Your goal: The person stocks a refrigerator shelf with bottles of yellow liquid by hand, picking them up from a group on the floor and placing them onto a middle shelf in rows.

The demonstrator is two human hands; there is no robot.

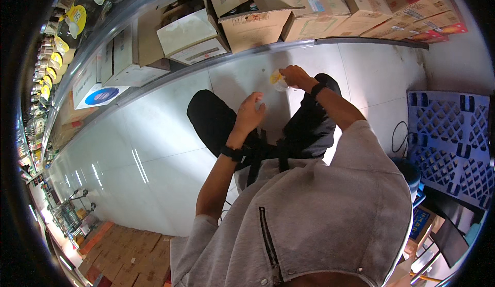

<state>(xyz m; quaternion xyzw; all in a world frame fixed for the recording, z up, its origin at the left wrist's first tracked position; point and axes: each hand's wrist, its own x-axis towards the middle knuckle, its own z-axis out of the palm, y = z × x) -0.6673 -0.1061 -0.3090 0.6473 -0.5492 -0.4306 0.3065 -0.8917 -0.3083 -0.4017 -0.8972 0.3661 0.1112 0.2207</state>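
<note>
My right hand (pixel 297 77) has its fingers closed on the edge of a small clear plastic item with a yellow round tag (pixel 277 79), held above the tiled floor in front of my knees; its exact kind cannot be told. Over my lap, my left hand (pixel 250 113) is empty, with its thumb and fingers apart and slightly curled. Both wrists wear black bands. Before me, under the shelf, stand an open cardboard box with bottle caps showing (pixel 253 28) and an open white-fronted box (pixel 189 36).
The shelf's lower edge (pixel 270 47) runs across in front, with more cartons (pixel 317 20) along it. A blue plastic pallet (pixel 448 140) leans at the right. Stacked brown cartons (pixel 127 252) lie at the lower left, near a shopping cart (pixel 67 217).
</note>
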